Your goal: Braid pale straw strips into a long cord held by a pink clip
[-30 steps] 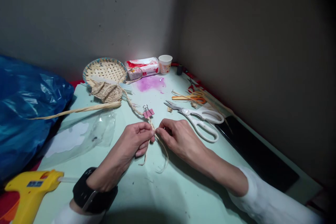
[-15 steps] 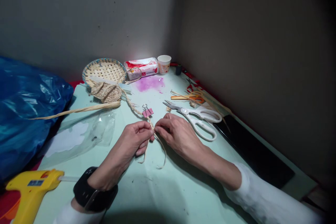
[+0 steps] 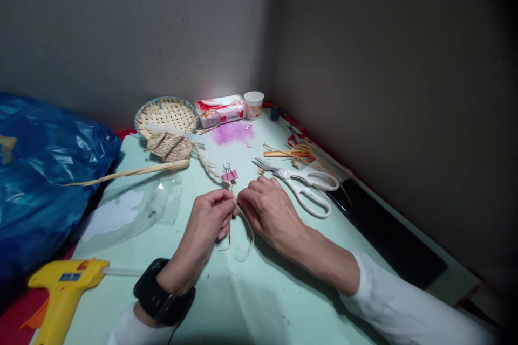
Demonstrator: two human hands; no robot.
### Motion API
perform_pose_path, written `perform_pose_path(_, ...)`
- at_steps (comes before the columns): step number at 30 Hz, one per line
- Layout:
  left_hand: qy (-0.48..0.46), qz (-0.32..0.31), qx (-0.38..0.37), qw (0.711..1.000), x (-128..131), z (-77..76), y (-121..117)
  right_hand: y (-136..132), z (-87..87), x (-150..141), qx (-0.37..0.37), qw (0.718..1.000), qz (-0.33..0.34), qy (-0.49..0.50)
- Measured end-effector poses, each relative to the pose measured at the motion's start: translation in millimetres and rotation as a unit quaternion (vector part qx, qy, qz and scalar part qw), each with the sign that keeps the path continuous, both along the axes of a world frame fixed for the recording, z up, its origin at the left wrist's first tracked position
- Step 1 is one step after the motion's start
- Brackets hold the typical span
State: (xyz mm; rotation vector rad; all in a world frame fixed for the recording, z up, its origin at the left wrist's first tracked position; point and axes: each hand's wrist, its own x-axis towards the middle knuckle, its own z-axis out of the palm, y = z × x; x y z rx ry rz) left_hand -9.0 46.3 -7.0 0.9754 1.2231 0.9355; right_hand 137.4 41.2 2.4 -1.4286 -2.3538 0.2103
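Observation:
A braided straw-coloured cord [image 3: 208,168] runs from beside a ball of twine [image 3: 169,147] toward me. A pink binder clip [image 3: 230,175] grips it just beyond my fingers. My left hand [image 3: 212,215] is closed, pinching the cord's strands between thumb and fingertips. Right beside it, my right hand [image 3: 267,206] is closed in a pinch on the same strands, its fingertips close to the left ones. Loose strand ends [image 3: 247,237] hang below the hands onto the table. White-handled scissors [image 3: 309,183] lie open to the right of my right hand.
Along the back stand a woven basket [image 3: 165,113], a tissue pack [image 3: 222,110] and a paper cup [image 3: 253,105]. Orange scissors [image 3: 299,153] and a black slab [image 3: 392,232] lie right. To the left are a blue plastic bag [image 3: 48,172], a clear bag [image 3: 162,199] and a yellow glue gun [image 3: 68,285].
The view has shifted slightly, so things on the left appear further right. Both hands stay at the cord, with the right fingers drawn in more tightly.

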Motion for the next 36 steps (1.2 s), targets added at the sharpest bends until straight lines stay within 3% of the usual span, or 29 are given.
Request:
perform_pose_path(7,0.001,0.037,0.002,0.999,5.2,7.0,-4.4,-6.0,1.9,3.5,-0.004,0.999,-0.033,0.012)
perform_pose_path(15,-0.007,0.067,-0.016,0.998,8.3,9.9,-6.2,-20.5,0.5,-4.1,0.188,0.981,0.016,-0.049)
perform_pose_path(19,-0.015,0.074,-0.01,0.997,9.9,8.8,-6.6,-22.2,-2.8,-11.6,0.244,0.967,0.031,-0.069)
perform_pose_path(32,-0.035,-0.005,0.012,0.999,0.5,3.4,-3.8,-26.1,-16.3,-17.8,0.238,0.966,0.051,-0.087)
perform_pose_path(36,-0.04,0.005,0.013,0.999,-0.1,1.8,-4.0,-27.7,-11.3,-17.0,0.243,0.965,0.057,-0.077)
